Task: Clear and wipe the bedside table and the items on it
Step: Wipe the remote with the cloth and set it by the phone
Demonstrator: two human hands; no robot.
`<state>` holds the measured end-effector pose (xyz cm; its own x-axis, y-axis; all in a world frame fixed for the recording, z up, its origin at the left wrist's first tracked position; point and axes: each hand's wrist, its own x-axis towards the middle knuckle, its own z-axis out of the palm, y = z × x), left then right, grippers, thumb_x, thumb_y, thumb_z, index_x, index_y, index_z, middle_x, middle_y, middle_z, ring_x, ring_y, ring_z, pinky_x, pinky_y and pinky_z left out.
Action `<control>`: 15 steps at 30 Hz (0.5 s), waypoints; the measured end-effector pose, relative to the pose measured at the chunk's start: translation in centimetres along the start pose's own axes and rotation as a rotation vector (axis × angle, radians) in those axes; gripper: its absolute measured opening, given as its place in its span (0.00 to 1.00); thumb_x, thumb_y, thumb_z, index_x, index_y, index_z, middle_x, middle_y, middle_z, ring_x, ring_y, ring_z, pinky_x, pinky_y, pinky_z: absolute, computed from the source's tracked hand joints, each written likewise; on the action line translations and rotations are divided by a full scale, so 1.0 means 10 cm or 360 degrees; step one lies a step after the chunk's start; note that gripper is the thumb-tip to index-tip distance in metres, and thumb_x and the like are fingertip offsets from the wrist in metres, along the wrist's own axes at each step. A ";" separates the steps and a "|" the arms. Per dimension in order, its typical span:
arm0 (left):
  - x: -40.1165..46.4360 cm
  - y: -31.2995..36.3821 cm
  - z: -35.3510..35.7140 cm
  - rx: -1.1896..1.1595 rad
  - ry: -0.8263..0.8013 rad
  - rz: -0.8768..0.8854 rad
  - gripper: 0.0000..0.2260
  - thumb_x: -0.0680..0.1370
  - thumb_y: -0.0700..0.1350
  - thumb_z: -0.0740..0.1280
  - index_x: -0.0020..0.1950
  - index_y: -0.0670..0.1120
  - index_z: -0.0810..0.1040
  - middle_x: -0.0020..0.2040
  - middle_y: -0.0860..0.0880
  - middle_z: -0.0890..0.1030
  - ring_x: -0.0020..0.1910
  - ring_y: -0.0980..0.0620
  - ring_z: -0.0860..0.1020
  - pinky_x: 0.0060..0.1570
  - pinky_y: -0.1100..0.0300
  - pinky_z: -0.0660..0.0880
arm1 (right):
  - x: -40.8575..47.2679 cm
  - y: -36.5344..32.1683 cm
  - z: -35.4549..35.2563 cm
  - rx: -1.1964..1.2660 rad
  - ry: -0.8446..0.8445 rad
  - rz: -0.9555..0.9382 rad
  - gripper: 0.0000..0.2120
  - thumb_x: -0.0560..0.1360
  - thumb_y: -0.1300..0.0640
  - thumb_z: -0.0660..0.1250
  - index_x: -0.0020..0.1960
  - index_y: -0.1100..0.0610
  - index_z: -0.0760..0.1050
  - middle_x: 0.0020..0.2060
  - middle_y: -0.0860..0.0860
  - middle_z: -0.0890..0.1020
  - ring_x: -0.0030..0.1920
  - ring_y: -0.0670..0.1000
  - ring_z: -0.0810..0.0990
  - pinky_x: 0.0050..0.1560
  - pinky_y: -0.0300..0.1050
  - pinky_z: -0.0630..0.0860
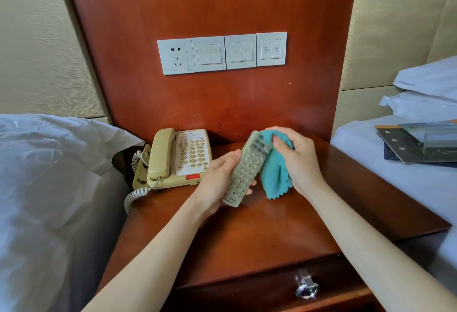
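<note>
My left hand (218,179) grips a pale grey remote control (247,168) from below, holding it tilted above the wooden bedside table (259,232). My right hand (296,156) grips a bunched teal cloth (274,175) and presses it against the remote's upper right side. The cloth's free end hangs down beside the remote. A beige corded telephone (178,158) sits on the table's back left corner, its coiled cord trailing off the left edge.
A wall panel with a socket and switches (222,53) is above the table. Beds with white sheets flank it; several booklets (420,143) lie on the right bed. A drawer with a metal handle (306,287) is below the tabletop.
</note>
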<state>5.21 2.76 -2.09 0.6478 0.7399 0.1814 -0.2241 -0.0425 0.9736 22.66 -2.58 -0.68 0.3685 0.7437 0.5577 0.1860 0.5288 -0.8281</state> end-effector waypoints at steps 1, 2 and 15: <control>0.02 0.03 0.01 -0.0187 0.0064 0.0026 0.18 0.83 0.54 0.56 0.57 0.45 0.81 0.49 0.39 0.82 0.38 0.48 0.81 0.33 0.57 0.79 | 0.01 0.00 0.01 -0.0009 0.0029 0.0046 0.12 0.77 0.66 0.64 0.47 0.51 0.82 0.43 0.47 0.84 0.46 0.47 0.82 0.45 0.41 0.78; 0.05 0.07 0.01 -0.0405 0.0149 0.0065 0.20 0.83 0.54 0.54 0.57 0.44 0.81 0.48 0.40 0.82 0.37 0.49 0.80 0.33 0.58 0.79 | 0.00 -0.01 0.02 -0.0072 0.0011 0.0066 0.13 0.75 0.67 0.64 0.45 0.51 0.82 0.41 0.47 0.84 0.44 0.46 0.82 0.45 0.42 0.77; 0.08 0.12 -0.21 -0.0287 0.0529 0.0228 0.14 0.84 0.51 0.54 0.57 0.53 0.79 0.51 0.51 0.86 0.45 0.57 0.83 0.45 0.58 0.77 | -0.06 -0.02 0.08 -0.0302 -0.0711 0.0381 0.15 0.74 0.43 0.63 0.54 0.49 0.81 0.48 0.45 0.84 0.53 0.42 0.80 0.60 0.44 0.69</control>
<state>3.93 4.75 -1.03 0.3369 0.9130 0.2300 -0.4384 -0.0640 0.8965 21.66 -2.87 -0.79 0.0050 0.9578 0.2875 0.3208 0.2708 -0.9076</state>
